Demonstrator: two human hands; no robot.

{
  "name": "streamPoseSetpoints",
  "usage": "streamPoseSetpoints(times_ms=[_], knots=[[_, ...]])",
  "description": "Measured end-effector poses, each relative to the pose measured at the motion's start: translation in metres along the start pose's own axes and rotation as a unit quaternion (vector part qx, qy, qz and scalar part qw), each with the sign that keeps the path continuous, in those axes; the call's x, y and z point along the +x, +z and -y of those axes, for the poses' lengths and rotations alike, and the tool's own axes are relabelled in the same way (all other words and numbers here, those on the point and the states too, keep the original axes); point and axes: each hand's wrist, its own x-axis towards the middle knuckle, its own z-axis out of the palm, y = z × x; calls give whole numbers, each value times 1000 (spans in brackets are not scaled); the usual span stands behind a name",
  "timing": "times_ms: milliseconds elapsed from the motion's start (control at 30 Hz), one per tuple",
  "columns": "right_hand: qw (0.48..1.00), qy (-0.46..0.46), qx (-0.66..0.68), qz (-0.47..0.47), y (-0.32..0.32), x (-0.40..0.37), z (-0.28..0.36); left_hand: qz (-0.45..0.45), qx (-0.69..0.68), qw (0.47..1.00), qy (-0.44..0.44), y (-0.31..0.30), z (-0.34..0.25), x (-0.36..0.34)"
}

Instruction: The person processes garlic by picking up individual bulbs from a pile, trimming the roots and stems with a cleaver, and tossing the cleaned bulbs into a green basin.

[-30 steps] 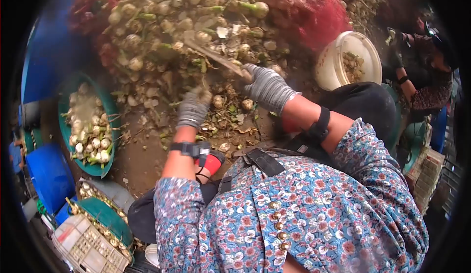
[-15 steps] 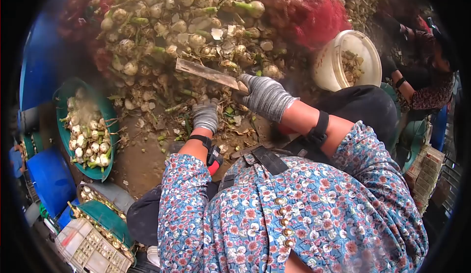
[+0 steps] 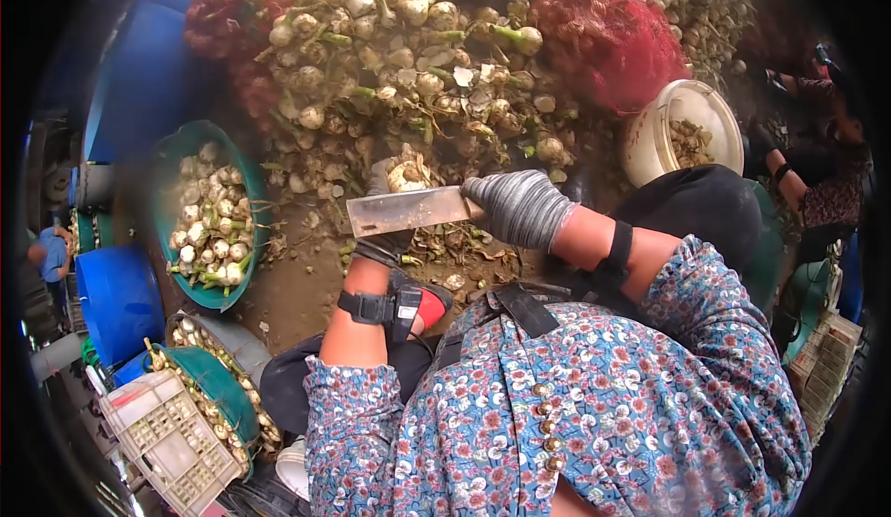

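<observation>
My right hand (image 3: 524,209), in a grey glove, is wrapped round the handle of a broad knife (image 3: 408,211). The blade points left and lies across the view of my left hand (image 3: 382,243). That hand, gloved too, holds a garlic bulb (image 3: 408,175) just above the blade, its fingers partly hidden by the knife. Beyond both hands spreads a heap of garlic bulbs (image 3: 371,71) with green stems and loose skins. A green basin (image 3: 252,276) of garlic bulbs stands to the left.
A red net sack (image 3: 608,39) and a white bucket (image 3: 640,146) with scraps stand at the upper right. Blue tubs (image 3: 121,303) and a pale crate (image 3: 172,438) are at the left. A co-worker's arm (image 3: 789,183) shows at the right.
My left hand has turned and come up from the heap with a garlic bulb in it. The knife has swung from slanting to nearly level, close to that hand. The camera view has shifted.
</observation>
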Motion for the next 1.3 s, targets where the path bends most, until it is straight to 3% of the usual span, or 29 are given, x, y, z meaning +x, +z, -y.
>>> streamPoseSetpoints(times_ms=[100, 233, 400, 467, 533, 600, 633, 667, 700, 733, 800, 867, 933, 967, 1033, 1067, 1133, 1167, 1233, 1267, 1300], knots=[[1000, -11, -13, 9, -5, -5, 7, -1, 17, 1000, 24, -2, -12, -9], [999, -30, -17, -4, -3, -12, 6, -21, 54, 998, -8, 5, -24, -20], [1000, 0, -8, -24, 5, -15, -6, -71, 81, 993, 37, 24, -48, -18], [999, 30, 7, -32, 12, -11, -18, -51, 314, 937, 142, 24, -27, -19], [999, 38, -4, -30, 14, -9, -23, -37, 241, 968, 57, 29, 16, -22], [998, 42, -16, -37, 21, -8, -34, -77, 214, 972, 57, 34, 33, -21], [992, 125, -21, 20, 47, 10, -67, -87, 161, 981, 62, 37, -2, -21], [954, 290, 74, 8, 1, 6, -56, -96, 108, 987, 68, 39, -41, -20], [959, 275, 49, -44, 7, 9, -88, -104, 55, 990, 75, 42, -79, -19], [961, 258, 27, -96, 18, 11, -113, -117, 104, 977, 148, 39, -90, -16], [964, 242, 23, -112, -6, 7, -71, -117, 243, 951, 151, 18, -97, -12], [965, 206, 34, -157, -14, 4, -45, -135, 295, 938, 122, 7, -78, -3], [981, 140, 48, -129, -14, -1, -19, -135, 327, 932, 75, 1, -79, -5], [989, 83, 36, -119, -14, -3, -10, -94, 330, 939, -6, -4, -72, -5], [994, 8, 4, -105, -15, -5, 7, 0, 263, 965, 16, -24, -21, -4], [995, -29, 3, -92, -13, -5, 10, -3, 274, 961, 20, -20, -15, -8], [998, -8, -30, -53, -9, -2, 12, -11, 297, 955, 27, -11, -8, -14], [998, 5, -35, -50, -4, 1, 5, -30, 158, 987, -14, -5, -7, -9], [997, 41, -45, -41, 4, 9, -11, -69, 356, 930, 66, -1, -43, -4], [991, 125, -24, -43, 13, 16, -29, -163, 228, 959, 36, 3, -54, -15], [985, 173, -2, -22, 16, 22, -56, -181, 209, 959, 67, 5, -54, -14]])
